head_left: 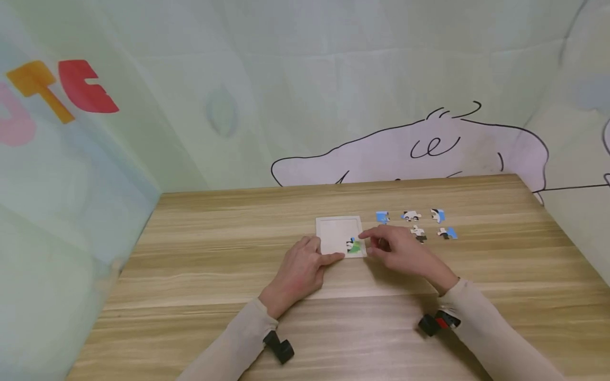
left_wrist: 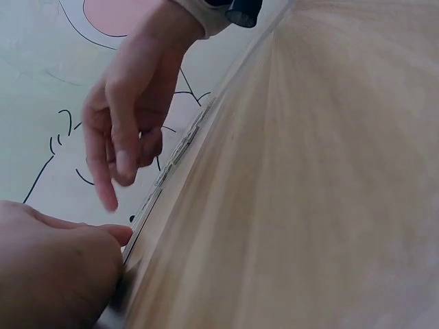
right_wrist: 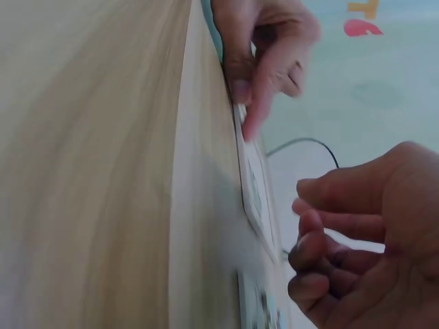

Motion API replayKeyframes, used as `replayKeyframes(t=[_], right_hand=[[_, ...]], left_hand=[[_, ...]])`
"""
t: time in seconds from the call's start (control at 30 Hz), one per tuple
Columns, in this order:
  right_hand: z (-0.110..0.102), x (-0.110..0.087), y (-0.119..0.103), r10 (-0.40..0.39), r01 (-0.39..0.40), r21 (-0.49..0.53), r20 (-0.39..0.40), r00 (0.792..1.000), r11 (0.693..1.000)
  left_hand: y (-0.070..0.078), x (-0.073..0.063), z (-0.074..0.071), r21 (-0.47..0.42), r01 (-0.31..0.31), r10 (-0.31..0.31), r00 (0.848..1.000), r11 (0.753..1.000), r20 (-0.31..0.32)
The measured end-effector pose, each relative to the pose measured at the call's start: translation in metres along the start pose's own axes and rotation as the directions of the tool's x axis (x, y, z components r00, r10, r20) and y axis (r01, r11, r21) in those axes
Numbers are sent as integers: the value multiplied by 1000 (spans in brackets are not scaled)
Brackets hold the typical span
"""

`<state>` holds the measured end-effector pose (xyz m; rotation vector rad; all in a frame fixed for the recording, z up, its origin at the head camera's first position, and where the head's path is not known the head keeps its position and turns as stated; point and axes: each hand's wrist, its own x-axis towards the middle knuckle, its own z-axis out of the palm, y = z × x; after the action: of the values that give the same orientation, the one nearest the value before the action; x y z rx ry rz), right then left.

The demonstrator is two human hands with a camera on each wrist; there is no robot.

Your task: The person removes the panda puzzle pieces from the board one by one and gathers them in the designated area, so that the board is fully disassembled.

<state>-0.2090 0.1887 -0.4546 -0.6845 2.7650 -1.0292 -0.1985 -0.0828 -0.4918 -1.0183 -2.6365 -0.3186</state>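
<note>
In the head view, a square, pale puzzle tray (head_left: pixel 335 230) lies on the wooden table. A puzzle piece (head_left: pixel 353 246) in green, black and white sits in its near right corner. My left hand (head_left: pixel 301 264) holds the tray at the near left corner, one finger stretched along the near edge toward that piece. At the tray's right side is my right hand (head_left: pixel 397 248), its fingers bent and index fingertip close to the right rim. Nothing shows between the right fingers (right_wrist: pixel 312 253) in the right wrist view.
Several loose puzzle pieces (head_left: pixel 411 216) lie in two short rows to the right of the tray, partly behind the right hand. The wooden table (head_left: pixel 214 238) reaches back to a printed cloth wall (head_left: pixel 310 106). A dark camera (head_left: pixel 280 349) sits on the left sleeve.
</note>
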Motion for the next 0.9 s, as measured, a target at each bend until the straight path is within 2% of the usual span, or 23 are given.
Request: replayKeyframes(t=[0.23, 0.43, 0.7, 0.8, 0.9], right_hand=[[17, 22, -12, 30, -31, -164, -8, 1000, 986], [21, 26, -18, 59, -55, -224, 14, 998, 973], [20, 32, -20, 56, -55, -186, -2, 998, 981], [20, 33, -19, 85, -84, -128, -2, 996, 988], [18, 29, -16, 102, -104, -42, -43, 994, 994]], left_hand=[[0, 0, 2, 11, -27, 27, 999, 1000, -33], [1, 1, 0, 12, -17, 17, 1000, 1000, -3], [0, 2, -2, 9, 2, -2, 1000, 1000, 28], [0, 1, -2, 14, 2, -2, 1000, 1000, 29], [1, 1, -2, 19, -1, 0, 1000, 1000, 27]])
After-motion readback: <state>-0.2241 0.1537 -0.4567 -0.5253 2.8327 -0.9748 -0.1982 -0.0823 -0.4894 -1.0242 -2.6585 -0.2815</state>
